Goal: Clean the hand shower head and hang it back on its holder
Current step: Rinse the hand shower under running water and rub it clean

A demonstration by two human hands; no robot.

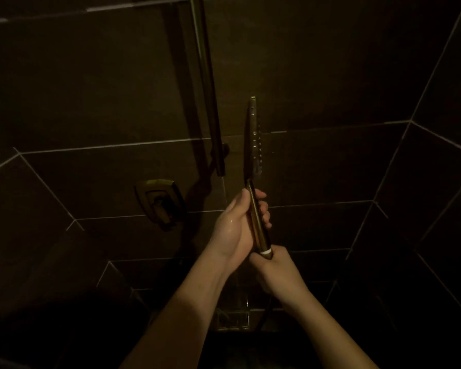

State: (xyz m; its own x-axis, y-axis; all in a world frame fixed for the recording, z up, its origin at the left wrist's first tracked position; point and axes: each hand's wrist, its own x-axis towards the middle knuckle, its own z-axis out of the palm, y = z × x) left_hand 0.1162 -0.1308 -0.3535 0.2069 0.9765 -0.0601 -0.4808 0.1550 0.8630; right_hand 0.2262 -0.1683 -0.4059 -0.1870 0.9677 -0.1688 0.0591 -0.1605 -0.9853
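The hand shower head [253,139] is a flat brass-coloured paddle held upright and edge-on to me, its nozzle face turned right. My left hand [237,225] grips the middle of its handle with fingers curled round it. My right hand [274,267] grips the bottom end of the handle, just below a white ring. The vertical slide rail [208,83] stands on the wall to the left of the shower head, ending at a dark bracket [221,155]. Whether that bracket is the holder is unclear in the dim light.
A square brass mixer valve [160,201] with a lever sits on the dark tiled wall at the lower left. A metal floor drain [232,319] lies below my arms. Tiled walls close in on the left and right.
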